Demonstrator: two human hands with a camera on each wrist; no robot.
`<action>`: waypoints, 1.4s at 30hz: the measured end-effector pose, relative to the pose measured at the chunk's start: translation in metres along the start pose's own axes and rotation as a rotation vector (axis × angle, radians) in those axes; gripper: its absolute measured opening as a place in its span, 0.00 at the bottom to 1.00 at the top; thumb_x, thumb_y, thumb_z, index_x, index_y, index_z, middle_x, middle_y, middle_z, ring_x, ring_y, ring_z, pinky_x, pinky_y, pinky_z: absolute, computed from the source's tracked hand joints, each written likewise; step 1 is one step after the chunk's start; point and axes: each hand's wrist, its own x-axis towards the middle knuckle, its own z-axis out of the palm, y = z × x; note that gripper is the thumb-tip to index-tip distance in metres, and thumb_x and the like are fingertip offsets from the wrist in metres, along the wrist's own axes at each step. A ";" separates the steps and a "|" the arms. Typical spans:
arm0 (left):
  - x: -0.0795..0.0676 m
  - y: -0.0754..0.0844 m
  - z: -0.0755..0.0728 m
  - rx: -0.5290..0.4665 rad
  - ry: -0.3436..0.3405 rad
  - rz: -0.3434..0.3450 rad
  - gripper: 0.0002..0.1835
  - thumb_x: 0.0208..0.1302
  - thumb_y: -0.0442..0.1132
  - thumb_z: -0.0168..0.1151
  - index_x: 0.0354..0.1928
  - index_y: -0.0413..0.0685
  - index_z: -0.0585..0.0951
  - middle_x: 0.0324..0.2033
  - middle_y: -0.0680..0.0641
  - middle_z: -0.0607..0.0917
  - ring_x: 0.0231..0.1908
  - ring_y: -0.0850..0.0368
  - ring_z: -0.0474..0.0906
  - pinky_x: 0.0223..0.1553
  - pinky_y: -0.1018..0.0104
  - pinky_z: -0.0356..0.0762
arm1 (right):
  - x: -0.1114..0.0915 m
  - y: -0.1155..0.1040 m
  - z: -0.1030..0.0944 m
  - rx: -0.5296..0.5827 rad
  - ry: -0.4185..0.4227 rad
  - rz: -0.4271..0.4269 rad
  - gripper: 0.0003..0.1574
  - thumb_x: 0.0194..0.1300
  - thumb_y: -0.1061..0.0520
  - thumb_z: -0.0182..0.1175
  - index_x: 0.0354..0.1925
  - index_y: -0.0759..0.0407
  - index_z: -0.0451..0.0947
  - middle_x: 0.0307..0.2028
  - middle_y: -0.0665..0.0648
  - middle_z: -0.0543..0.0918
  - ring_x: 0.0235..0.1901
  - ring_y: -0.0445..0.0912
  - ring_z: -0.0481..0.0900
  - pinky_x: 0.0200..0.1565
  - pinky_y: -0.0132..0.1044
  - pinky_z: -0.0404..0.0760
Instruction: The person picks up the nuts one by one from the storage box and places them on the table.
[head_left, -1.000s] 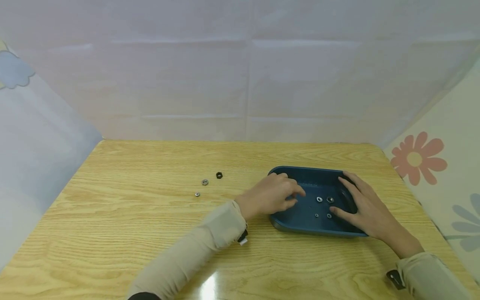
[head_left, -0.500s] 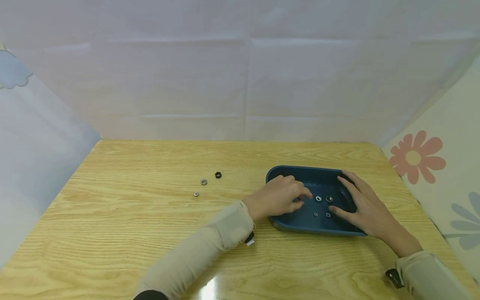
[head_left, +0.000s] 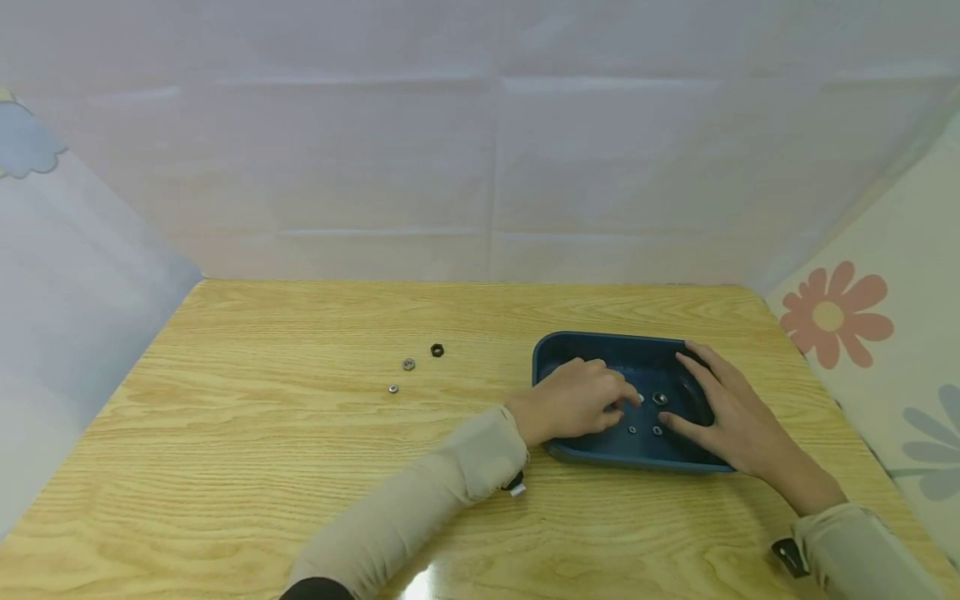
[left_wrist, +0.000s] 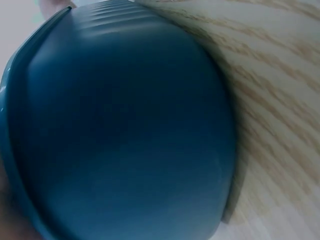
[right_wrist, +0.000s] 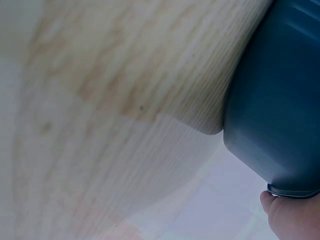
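My left hand reaches over the left part of a dark blue tray. Its index fingertip is right at a small silver ring-like nut, partly covered by the finger, with the thumb lower and apart. At the tray's right end, my right hand holds the rim, thumb inside and fingers spread over the far corner. Between the hands lie a larger nut, a small nut and a tiny nut. Both wrist views mostly show the tray's outer wall.
On the wooden table, left of the tray, lie a black hex nut, a silver hex nut and a smaller silver nut. A pale sheet hangs behind the table's back edge.
My left hand has moved right and slightly down inside the tray, its index finger reaching the ring-like nut. The right hand stays on the tray's right end.
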 end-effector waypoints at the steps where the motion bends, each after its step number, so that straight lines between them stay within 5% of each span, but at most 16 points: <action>1: 0.001 0.001 0.001 -0.005 -0.004 0.002 0.18 0.72 0.45 0.59 0.61 0.63 0.81 0.48 0.62 0.86 0.41 0.67 0.78 0.37 0.77 0.72 | 0.000 0.000 0.000 0.001 0.000 -0.001 0.59 0.57 0.43 0.72 0.74 0.68 0.55 0.76 0.68 0.52 0.69 0.73 0.55 0.58 0.72 0.61; 23: 0.021 0.012 0.025 0.004 -0.056 -0.013 0.15 0.71 0.45 0.60 0.57 0.64 0.83 0.47 0.63 0.87 0.34 0.73 0.81 0.28 0.78 0.72 | 0.000 0.000 -0.001 0.018 -0.006 0.001 0.58 0.58 0.44 0.72 0.74 0.69 0.55 0.76 0.68 0.51 0.70 0.72 0.54 0.58 0.71 0.61; 33: 0.026 0.016 0.029 0.044 -0.101 -0.039 0.16 0.71 0.46 0.60 0.59 0.67 0.82 0.48 0.66 0.86 0.46 0.70 0.82 0.45 0.71 0.77 | -0.001 -0.001 -0.001 0.012 -0.008 0.007 0.58 0.58 0.43 0.72 0.74 0.68 0.56 0.76 0.68 0.52 0.70 0.72 0.54 0.59 0.71 0.61; 42: 0.027 0.018 0.031 0.146 -0.109 -0.028 0.14 0.72 0.48 0.58 0.56 0.69 0.83 0.46 0.65 0.85 0.41 0.68 0.81 0.40 0.71 0.76 | 0.000 -0.001 -0.001 0.009 -0.002 0.001 0.58 0.58 0.44 0.72 0.74 0.69 0.56 0.76 0.68 0.52 0.70 0.72 0.54 0.59 0.71 0.61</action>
